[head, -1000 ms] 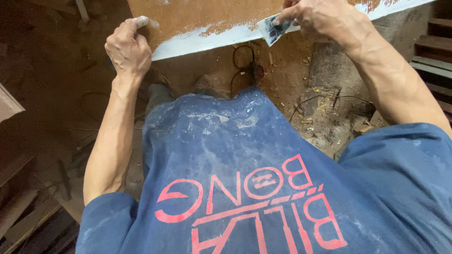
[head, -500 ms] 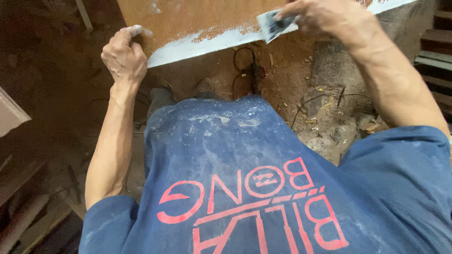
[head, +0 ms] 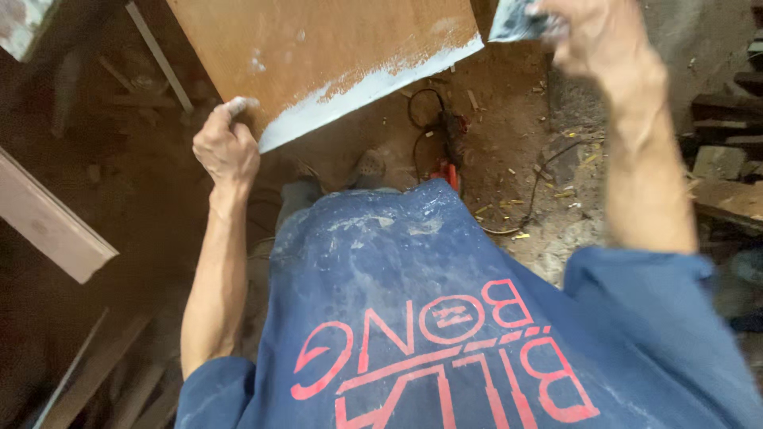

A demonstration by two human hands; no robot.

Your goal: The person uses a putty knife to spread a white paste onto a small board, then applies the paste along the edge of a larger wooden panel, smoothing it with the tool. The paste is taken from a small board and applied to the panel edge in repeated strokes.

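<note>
A brown wooden board (head: 318,48) with a band of white filler along its near edge is held out in front of me. My left hand (head: 226,147) grips the board's near left corner, fingers white with filler. My right hand (head: 592,44) is raised past the board's right end and holds a small flat putty scraper (head: 513,20) smeared grey-white. The scraper is off the board, just beyond its right corner.
A power tool with a black cord (head: 445,139) lies on the dirt floor below the board. A pale plank (head: 48,226) juts in at the left. Wood scraps and blocks (head: 727,175) lie at the right. My blue dusty shirt (head: 445,318) fills the lower view.
The view has tilted down and the board now shows more of its face. My right hand with the scraper has lifted off the board's edge and moved past the right end.
</note>
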